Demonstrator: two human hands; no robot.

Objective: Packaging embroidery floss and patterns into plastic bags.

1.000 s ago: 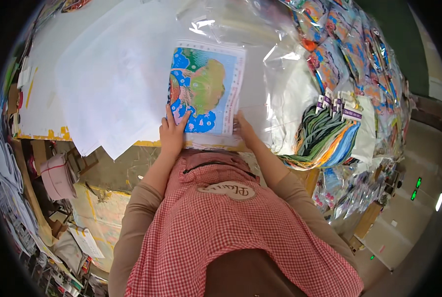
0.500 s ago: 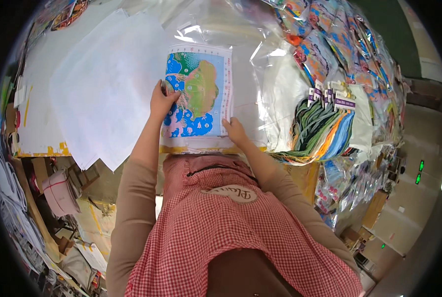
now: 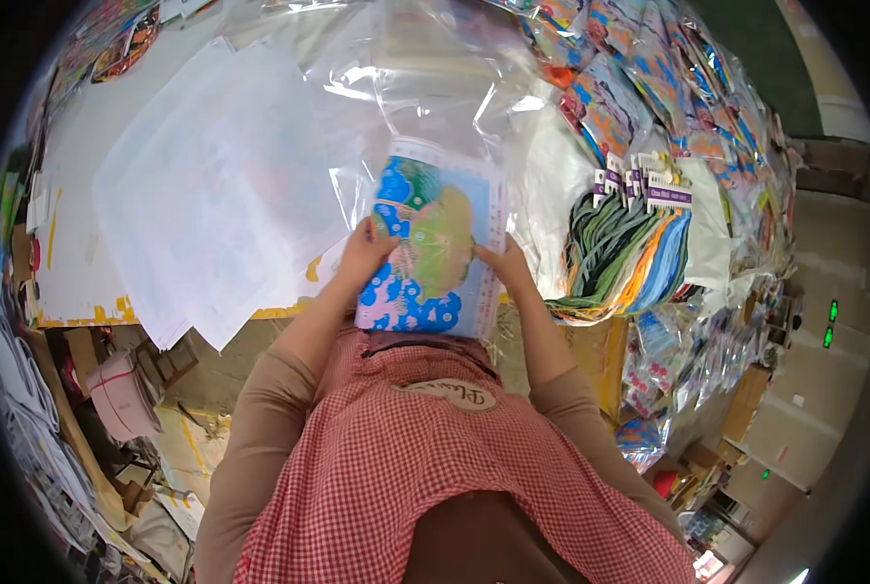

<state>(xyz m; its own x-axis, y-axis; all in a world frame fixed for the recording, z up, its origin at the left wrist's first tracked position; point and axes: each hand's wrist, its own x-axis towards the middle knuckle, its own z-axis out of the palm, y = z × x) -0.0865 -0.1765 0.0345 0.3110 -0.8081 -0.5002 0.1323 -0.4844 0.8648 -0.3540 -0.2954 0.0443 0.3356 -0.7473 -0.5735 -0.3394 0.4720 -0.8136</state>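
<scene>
Between my two hands is a folded printed cross-stitch sheet, patterned in bright blue, green and pink with a pale border. It slants slightly, and its lower end hangs over the near table edge against my apron. My left hand grips the left side with the thumb on top. Along the right side my right hand pinches the edge, thumb on the print. Clear plastic film spreads beyond the sheet's far end; whether it encloses the sheet I cannot tell.
White paper sheets overlap on the left of the table, corners over the edge. On the right lies a bundle of embroidery floss with punched card holders. Behind it are piled colourful plastic-wrapped packs. A pink bundle sits below left.
Both hands have drawn the printed sheet toward me and to the right, over the table edge, tilting it. My right hand now sits higher along its side.
</scene>
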